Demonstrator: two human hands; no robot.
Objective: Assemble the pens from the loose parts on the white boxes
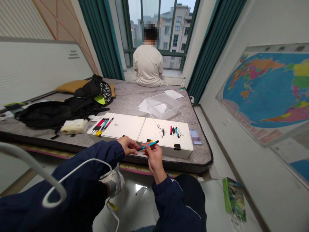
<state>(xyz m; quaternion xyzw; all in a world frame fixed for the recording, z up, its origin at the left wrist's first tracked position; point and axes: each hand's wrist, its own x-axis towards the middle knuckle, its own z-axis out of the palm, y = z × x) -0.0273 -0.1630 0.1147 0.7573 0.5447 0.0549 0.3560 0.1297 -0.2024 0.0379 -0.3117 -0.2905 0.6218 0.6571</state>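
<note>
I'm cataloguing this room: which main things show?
pen: 1, teal/black, in right hand
boxes: 2, white, on mattress
pens: several, mixed, left box
pen parts: several, mixed, right box
mattress: 1, grey, centre
bin: 1, clear, behind boxes
papers: several, white, around bin
bottle: 1, clear, near window
bags: count unclear, black, mattress left
curtains: 2, teal, beside window
map: 1, multicoloured, wall
person: 1, white shirt, by window
left hand: 1, navy sleeve, at pen
right hand: 1, navy sleeve, at pen
</note>
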